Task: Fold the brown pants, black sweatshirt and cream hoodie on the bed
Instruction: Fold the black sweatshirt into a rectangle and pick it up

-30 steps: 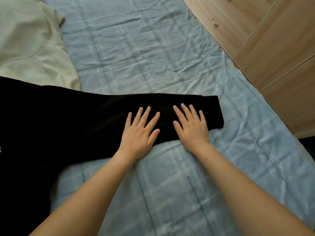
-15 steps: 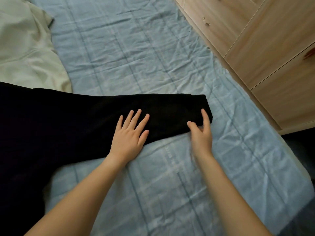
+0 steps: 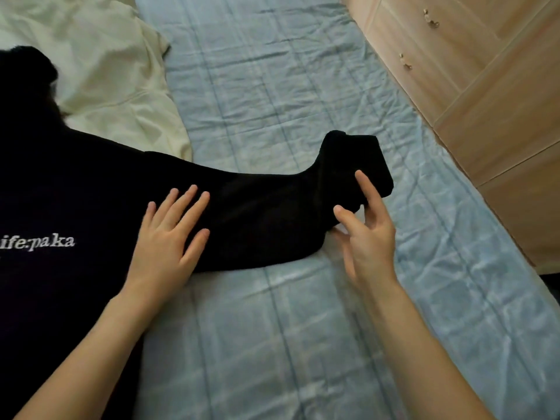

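Where the frame begins at far left, black sweatshirt (image 3: pixel 75 192): spread flat on the bed (image 3: pixel 272 86), body at the left edge, white lettering (image 3: pixel 39 244) on the chest, partly cut off by the frame.

Cream hoodie (image 3: pixel 106 71): crumpled at upper left, lying beyond the sweatshirt, its near edge touching or tucked under the black fabric.

Left hand (image 3: pixel 169 241): palm down on the sweatshirt where the body meets the sleeve (image 3: pixel 266 213); fingers (image 3: pixel 188 201) straight and spread, pressing the cloth flat.

Sleeve: runs rightward from the left hand across the blue checked sheet; its cuff (image 3: pixel 354 165) is raised off the bed and bent upward.

Right hand (image 3: pixel 368 234): at the sleeve's end, just below the cuff; forefinger laid against the near face of the cuff, thumb beside the sleeve's lower edge, the two pinching the fabric. Remaining fingers are hidden behind the hand.

Wooden drawers (image 3: pixel 485 86): along the bed's right side, with small metal pulls.
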Demonstrator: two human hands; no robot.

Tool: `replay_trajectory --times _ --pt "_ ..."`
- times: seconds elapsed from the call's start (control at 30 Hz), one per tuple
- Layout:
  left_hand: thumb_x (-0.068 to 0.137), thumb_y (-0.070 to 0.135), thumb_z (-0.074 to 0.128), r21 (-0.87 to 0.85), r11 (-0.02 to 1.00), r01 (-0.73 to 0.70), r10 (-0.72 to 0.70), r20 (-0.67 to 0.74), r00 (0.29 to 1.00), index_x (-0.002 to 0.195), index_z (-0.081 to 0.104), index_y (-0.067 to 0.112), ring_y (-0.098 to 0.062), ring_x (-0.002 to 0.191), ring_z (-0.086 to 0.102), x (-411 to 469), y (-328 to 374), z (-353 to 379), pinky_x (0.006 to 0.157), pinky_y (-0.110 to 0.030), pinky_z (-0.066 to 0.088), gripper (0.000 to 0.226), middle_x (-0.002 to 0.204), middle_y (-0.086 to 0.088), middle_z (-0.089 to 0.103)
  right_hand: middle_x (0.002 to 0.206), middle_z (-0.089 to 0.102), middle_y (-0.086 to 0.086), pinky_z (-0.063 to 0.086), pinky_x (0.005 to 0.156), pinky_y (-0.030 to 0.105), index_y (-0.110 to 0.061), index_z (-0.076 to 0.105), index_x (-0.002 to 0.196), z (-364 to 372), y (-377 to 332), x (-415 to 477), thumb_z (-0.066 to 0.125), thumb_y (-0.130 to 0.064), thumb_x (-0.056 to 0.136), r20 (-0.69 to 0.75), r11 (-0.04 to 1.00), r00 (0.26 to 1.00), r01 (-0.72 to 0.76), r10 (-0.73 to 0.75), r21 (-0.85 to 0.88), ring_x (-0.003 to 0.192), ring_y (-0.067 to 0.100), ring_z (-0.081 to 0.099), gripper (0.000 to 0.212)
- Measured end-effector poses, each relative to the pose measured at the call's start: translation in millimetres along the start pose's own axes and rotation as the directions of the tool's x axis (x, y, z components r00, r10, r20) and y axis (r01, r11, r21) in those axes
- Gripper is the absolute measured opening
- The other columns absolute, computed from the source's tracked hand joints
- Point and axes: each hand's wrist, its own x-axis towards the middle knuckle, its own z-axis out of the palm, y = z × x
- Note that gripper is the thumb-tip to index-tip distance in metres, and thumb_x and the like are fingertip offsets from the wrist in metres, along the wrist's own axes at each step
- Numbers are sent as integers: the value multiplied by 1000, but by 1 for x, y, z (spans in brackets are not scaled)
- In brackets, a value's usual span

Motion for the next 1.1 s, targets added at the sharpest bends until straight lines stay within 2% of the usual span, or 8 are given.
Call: replay_trajectory --times 0.3,0.53,0.7,0.8,0.87,0.93,1.03,1.1 --pt "96 47 28 103 896 432 -423 -98 901 153 28 26 -26 150 15 -104 -169 -66 119 -51 5 60 160 -4 25 132 65 -7 54 96 50 -26 59 137 150 40 -77 57 13 91 388 991 912 -136 132 -19 120 20 64 60" --pt "101 46 23 139 834 534 -543 37 839 155 19 31 -20 151 -1 -141 -215 -29 122 -49 1 55 164 -1 13 137 61 -6 55 96 48 -28 61 135 238 108 -142 60 8 91 443 973 867 -211 228 -89 124 17 61 58" --pt "102 44 28 -211 828 519 -490 175 854 153 22 35 -12 150 -8 -139 -230 -48 118 -39 -11 52 164 6 7 142 58 -3 54 97 51 -28 59 137 292 124 -172 60 8 91 412 980 889 -172 198 -98 126 17 60 58" --pt "102 33 41 -617 628 474 -507 136 851 146 40 35 1 144 17 -152 -258 -84 118 -24 10 44 158 12 29 139 60 -4 55 96 49 -27 58 138 331 133 -193 60 8 90 467 985 868 -157 169 -66 124 18 62 59" --pt "101 26 46 -636 619 461 -597 -1 802 140 50 31 5 134 33 -171 -290 -109 109 -14 22 40 149 12 44 132 65 -4 55 95 48 -26 57 139 362 145 -208 61 7 89 523 988 839 -145 153 -56 120 19 64 60" --pt "102 20 45 -667 561 490 -684 -40 729 136 56 22 -6 129 46 -188 -325 -129 109 -22 33 36 141 1 54 125 70 -4 53 98 50 -26 57 139 395 165 -224 61 8 88 561 985 811 -164 167 -56 117 21 66 61" --pt "107 20 33 -869 232 437 -795 89 600 136 51 13 -25 119 58 -201 -366 -151 95 -36 50 36 134 -12 56 128 68 1 49 104 49 -28 59 137 437 208 -251 59 11 88 552 967 796 -168 249 -194 119 21 64 63" --pt "107 26 31 -903 134 409 -817 133 561 137 48 12 -28 115 60 -206 -383 -161 86 -35 53 38 132 -13 56 136 60 4 51 102 39 -32 54 142 451 236 -267 58 9 90 568 921 757 -114 324 -373 112 15 65 66"
